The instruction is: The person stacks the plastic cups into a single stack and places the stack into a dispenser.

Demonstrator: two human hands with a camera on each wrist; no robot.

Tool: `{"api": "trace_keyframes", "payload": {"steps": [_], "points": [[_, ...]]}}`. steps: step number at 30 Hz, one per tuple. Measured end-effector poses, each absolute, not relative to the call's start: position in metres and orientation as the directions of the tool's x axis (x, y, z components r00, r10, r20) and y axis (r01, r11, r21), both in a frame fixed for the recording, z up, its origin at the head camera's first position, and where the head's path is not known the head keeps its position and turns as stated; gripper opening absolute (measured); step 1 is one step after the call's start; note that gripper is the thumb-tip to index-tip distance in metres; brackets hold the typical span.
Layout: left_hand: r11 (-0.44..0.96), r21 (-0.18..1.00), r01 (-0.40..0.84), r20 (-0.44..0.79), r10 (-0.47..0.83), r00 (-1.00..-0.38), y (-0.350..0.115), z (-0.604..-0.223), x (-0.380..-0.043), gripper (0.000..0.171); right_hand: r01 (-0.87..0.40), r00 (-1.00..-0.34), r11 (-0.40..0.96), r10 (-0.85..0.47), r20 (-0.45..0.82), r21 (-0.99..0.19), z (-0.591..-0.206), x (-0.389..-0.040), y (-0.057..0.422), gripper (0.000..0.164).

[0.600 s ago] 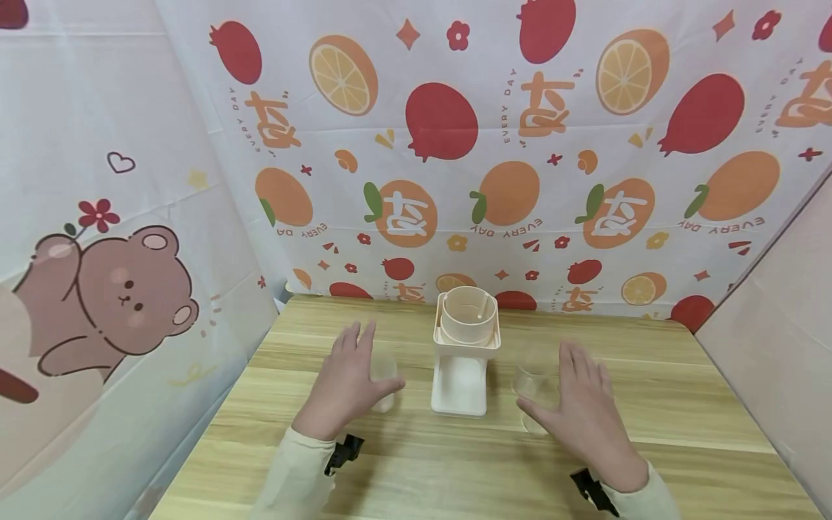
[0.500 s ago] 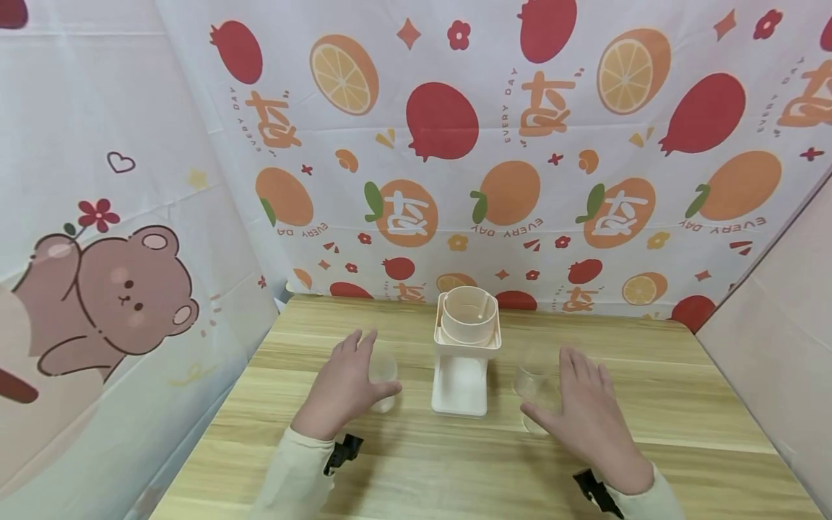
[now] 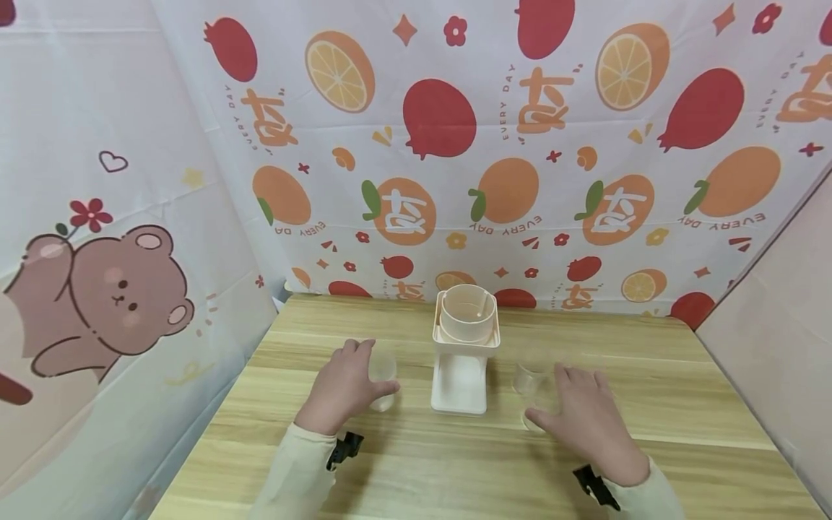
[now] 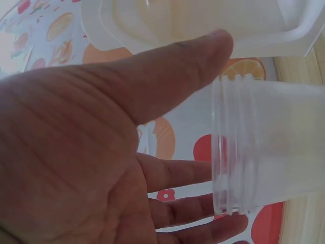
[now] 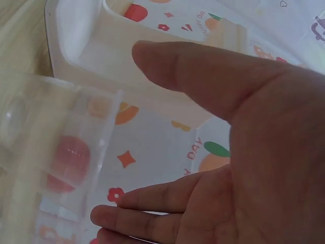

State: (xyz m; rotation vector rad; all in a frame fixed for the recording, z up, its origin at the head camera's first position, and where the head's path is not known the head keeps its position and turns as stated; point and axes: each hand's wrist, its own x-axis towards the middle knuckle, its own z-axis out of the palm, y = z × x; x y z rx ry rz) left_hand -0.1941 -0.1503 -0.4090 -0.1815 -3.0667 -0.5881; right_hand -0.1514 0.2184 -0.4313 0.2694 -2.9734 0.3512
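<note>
My left hand (image 3: 341,390) stands around the left side of a translucent plastic jar (image 3: 382,375), fingers extended and thumb spread. In the left wrist view the jar's ribbed rim (image 4: 233,147) shows between thumb and fingers; whether the fingers touch it I cannot tell. My right hand (image 3: 585,415) is held beside a clear plastic container (image 3: 529,379), thumb apart from straight fingers. Part of that container (image 5: 66,147) appears in the right wrist view, apart from the thumb. Between the hands stands a white plastic stand (image 3: 459,386) with a round, pale see-through cup (image 3: 468,318) on top.
A wood-grain table (image 3: 442,469) carries everything. Behind it hangs a fruit-print cloth (image 3: 442,195), and a bear-print cloth (image 3: 130,296) closes off the left side. A plain pale panel (image 3: 780,347) borders the right side.
Both hands have come slightly lower and nearer the person, the right one more. The jar, the clear container and the stand stay in place. The head view has shifted slightly.
</note>
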Motion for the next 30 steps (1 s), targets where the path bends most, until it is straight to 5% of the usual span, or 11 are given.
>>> {"api": "trace_keyframes", "payload": {"steps": [30], "points": [[0.908,0.378,0.182,-0.053,0.218,-0.975,-0.147,-0.400,-0.186,0.070,-0.257,-0.966,0.941,-0.242,0.094,-0.220,-0.428,-0.148,0.217,0.059]]}}
